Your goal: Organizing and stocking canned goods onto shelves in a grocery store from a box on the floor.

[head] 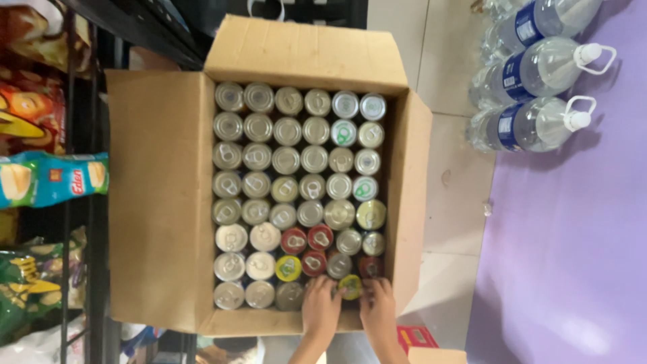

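Overhead view. We see the left hand (320, 301) and right hand (379, 301) resting, fingers curled, on drink cans (350, 286) in the near right corner of an open cardboard box (162, 195); whether either truly grips a can we cannot tell. The cans look rigid, smooth and, if full, fairly heavy. Packed tight, they are probably best taken by the top rim.

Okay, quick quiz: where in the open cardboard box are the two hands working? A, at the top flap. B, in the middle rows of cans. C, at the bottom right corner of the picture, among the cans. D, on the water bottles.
C: the left hand and the right hand both rest on cans in the corner of the cardboard box, either side of a yellow-topped can.
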